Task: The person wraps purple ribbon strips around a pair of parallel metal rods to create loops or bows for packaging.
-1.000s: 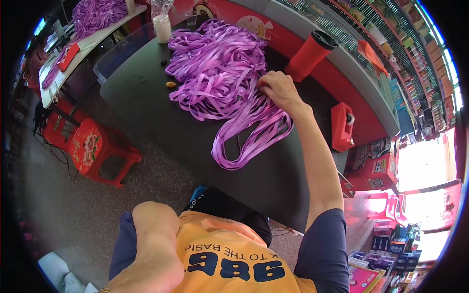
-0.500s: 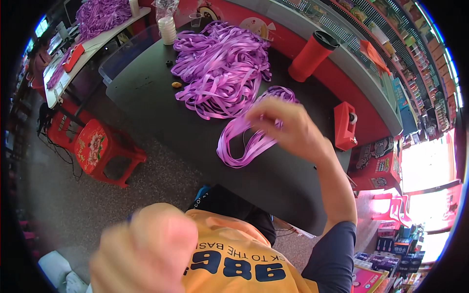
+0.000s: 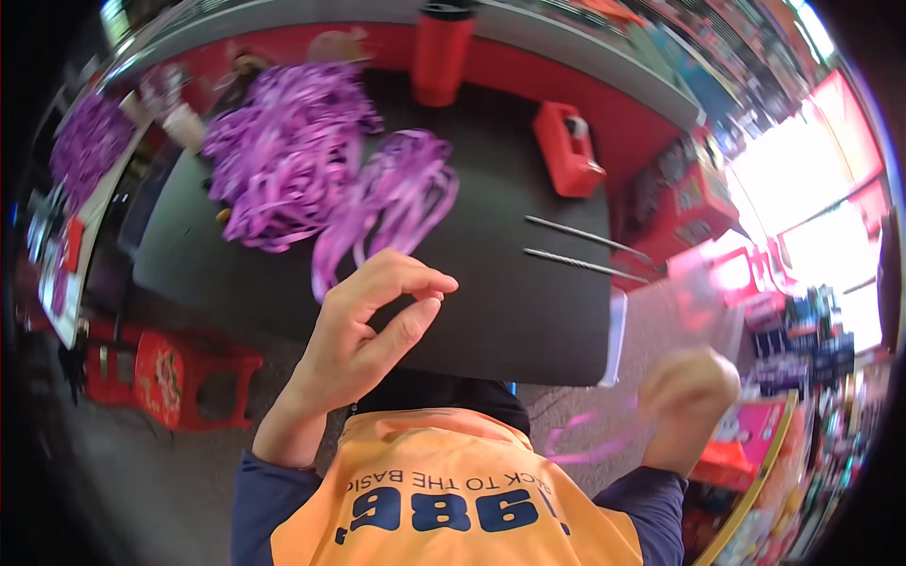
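My left hand [image 3: 373, 325] is over the near edge of the dark table, its fingers bent, thumb and forefinger slightly apart, with nothing visible between them. Just beyond it lies a looped bundle of purple ribbons [image 3: 408, 170], lanyard-like straps. A much larger tangled heap of purple ribbons [image 3: 293, 141] sits to its left. Off the table's right side, my right hand [image 3: 689, 385] is closed and smeared by motion. From it a purple ribbon [image 3: 590, 436] swings out in a blurred loop; how the fingers grip it is hidden.
Two thin metal rods [image 3: 585, 262] stick out past the right side of the table [image 3: 481, 330]. A red tape dispenser [image 3: 568, 151] and a red tumbler [image 3: 442, 57] stand toward the back. A red stool [image 3: 184, 377] is at the left, a box display [image 3: 746, 443] at the right.
The view has turned right, bringing the rods into sight. My right hand has left the ribbon bundle and moved right, off the table; my left hand has come from the lower left to the table edge.
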Demonstrator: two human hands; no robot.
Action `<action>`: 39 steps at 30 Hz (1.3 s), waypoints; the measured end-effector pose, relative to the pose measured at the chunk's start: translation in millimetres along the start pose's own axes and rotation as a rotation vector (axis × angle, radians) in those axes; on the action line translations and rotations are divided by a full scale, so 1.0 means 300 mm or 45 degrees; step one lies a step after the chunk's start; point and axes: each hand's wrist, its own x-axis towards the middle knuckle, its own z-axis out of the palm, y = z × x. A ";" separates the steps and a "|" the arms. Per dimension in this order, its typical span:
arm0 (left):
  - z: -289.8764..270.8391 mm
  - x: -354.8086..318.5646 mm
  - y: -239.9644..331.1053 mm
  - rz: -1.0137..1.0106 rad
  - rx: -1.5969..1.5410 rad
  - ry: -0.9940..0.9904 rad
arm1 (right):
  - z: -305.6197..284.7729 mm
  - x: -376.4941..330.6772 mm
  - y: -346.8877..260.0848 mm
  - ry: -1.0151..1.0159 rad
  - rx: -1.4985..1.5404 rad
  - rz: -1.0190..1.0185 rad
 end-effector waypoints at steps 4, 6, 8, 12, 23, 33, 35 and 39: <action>0.153 0.117 0.054 0.078 0.112 -0.269 | -0.034 -0.216 0.083 0.898 -0.275 0.937; 0.231 0.180 0.074 0.081 0.166 -0.405 | -0.070 -0.298 0.176 1.140 -0.557 1.105; 0.303 0.256 0.061 0.114 0.188 -0.483 | -0.097 -0.312 0.285 1.461 -0.649 1.155; 0.463 0.409 -0.024 0.071 0.276 -0.560 | -0.168 -0.333 0.556 1.760 -0.281 0.559; 0.733 0.569 -0.310 -0.005 0.452 -0.671 | -0.072 -0.239 0.782 1.635 0.825 0.104; 0.841 0.584 -0.364 0.043 0.477 -0.576 | -0.001 -0.079 0.861 1.794 1.186 -0.278; 0.840 0.579 -0.370 -0.004 0.516 -0.633 | 0.009 -0.064 0.859 1.784 1.209 -0.296; 0.830 0.561 -0.404 0.222 0.620 -0.444 | 0.028 -0.029 0.864 1.782 1.233 -0.365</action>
